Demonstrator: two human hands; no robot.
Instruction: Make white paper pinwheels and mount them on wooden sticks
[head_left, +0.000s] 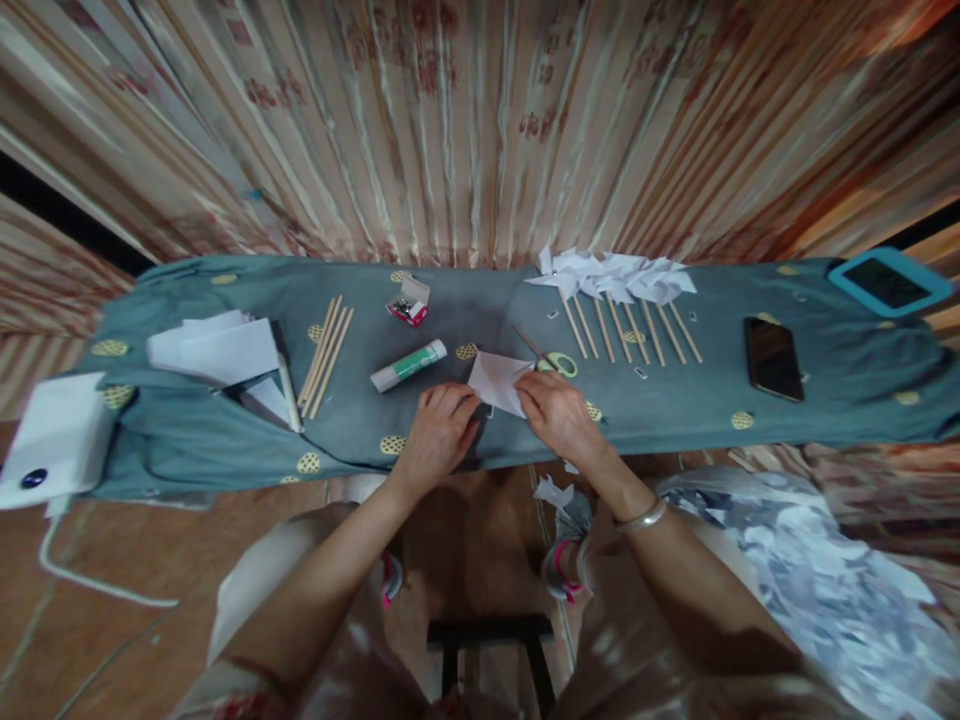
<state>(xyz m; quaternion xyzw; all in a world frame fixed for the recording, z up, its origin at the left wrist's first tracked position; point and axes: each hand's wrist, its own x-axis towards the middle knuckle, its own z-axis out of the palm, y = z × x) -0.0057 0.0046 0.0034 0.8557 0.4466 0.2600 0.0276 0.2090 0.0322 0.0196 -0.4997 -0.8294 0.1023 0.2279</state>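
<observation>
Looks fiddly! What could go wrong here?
The right hand, at the edge of the white paper, is close beside the scissors, so it might bump them. The glue stick lies on its side near the left hand and could roll if nudged. The small box is open, so a knock might spill its contents.

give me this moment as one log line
left hand: holds white paper by left side; right hand: holds its right side; glue stick: lies beyond left hand; scissors: beyond right hand

Head view, forward and down.
</observation>
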